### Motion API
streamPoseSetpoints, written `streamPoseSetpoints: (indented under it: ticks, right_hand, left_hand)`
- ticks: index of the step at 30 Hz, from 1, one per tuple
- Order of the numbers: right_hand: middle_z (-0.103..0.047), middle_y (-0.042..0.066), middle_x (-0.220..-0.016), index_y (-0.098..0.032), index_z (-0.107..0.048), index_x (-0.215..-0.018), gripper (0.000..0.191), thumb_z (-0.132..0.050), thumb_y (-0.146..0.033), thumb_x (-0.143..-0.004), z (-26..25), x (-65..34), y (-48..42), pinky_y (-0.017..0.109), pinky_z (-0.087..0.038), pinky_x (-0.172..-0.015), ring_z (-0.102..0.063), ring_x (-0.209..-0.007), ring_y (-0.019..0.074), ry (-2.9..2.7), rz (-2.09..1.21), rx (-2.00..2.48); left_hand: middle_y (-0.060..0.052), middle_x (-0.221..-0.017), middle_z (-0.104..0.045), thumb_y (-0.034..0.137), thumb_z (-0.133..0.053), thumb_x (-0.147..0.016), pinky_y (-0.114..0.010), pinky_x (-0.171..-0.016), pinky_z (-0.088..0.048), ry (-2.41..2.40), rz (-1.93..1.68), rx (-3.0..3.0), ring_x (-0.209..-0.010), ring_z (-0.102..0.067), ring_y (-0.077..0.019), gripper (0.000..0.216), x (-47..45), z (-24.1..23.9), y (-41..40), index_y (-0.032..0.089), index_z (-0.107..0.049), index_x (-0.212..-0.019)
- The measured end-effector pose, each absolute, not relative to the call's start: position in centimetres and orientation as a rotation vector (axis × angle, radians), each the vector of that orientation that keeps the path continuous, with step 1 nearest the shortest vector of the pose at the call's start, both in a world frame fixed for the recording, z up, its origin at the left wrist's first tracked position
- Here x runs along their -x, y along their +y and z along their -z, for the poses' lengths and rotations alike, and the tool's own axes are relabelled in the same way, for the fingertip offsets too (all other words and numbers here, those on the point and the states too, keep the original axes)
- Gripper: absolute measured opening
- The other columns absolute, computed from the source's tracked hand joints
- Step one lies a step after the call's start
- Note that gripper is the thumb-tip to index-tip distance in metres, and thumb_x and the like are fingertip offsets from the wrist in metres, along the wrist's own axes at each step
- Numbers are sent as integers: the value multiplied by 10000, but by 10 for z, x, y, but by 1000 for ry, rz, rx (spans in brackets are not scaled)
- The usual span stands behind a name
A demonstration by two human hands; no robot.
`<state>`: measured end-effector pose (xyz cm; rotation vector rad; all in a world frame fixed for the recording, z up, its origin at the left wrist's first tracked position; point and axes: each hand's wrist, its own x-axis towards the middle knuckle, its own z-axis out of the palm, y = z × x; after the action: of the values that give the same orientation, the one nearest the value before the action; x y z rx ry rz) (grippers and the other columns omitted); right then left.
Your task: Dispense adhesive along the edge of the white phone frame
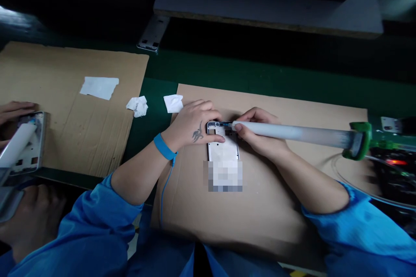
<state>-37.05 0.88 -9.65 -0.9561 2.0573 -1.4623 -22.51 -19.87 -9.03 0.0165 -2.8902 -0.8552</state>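
Observation:
My left hand (191, 123) presses on a white and metal smartphone mid-frame (222, 151), which lies flat on a cardboard sheet (260, 220). Part of the frame's near end is pixelated. My right hand (256, 132) grips a white dispensing syringe (289, 133) that lies nearly level, with a green coupling (357, 140) at its far end. The syringe's thin tip touches or nearly touches the frame's far edge, and my fingers hide the exact contact.
A blue wrist strap (164, 147) with a cord circles my left wrist. At left, a co-worker's hands (16, 114) hold another phone frame (32, 143) and syringe. White wipes (138, 106) lie on the green bench mat (208, 62); a clear hose (344, 177) curves at right.

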Motion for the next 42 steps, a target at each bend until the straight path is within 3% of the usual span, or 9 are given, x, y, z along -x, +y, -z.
streamPoseSetpoints:
  ticks: [10,30,37,42]
  right_hand:
    - [-769,47,-747,-262,-701,-826,423,-938,-612,-829,98,372,10,321,-517,-523,-664,-580,200,2055,1443,981]
    - [-770,38,-755,-251,-734,-869,274,-908,-463,-876,103,373,11,296,-517,-541,-675,-615,193,1971,1486,1068]
    - [-781,40,-763,-258,-737,-861,332,-926,-530,-863,100,371,10,313,-546,-564,-694,-633,201,1993,1452,1064]
    - [-770,35,-737,-274,-706,-850,496,-931,-716,-856,105,373,11,323,-531,-514,-664,-575,197,1944,1534,991]
  left_hand:
    - [-65,-1077,-726,711,-972,-838,-419,-942,-511,-2907,835,-11,-1063,-689,-298,601,226,89,-197,207,-838,-1136]
    - [-54,-1062,-702,741,-951,-847,-410,-935,-497,-2906,827,-10,-1071,-680,-295,607,226,91,-198,228,-838,-1152]
    - [-54,-1070,-708,754,-945,-846,-409,-939,-498,-2905,835,-13,-1078,-682,-297,619,227,89,-198,229,-839,-1155]
    - [-56,-1047,-713,797,-917,-848,-417,-930,-526,-2893,829,10,-1069,-702,-303,650,225,93,-199,223,-841,-1144]
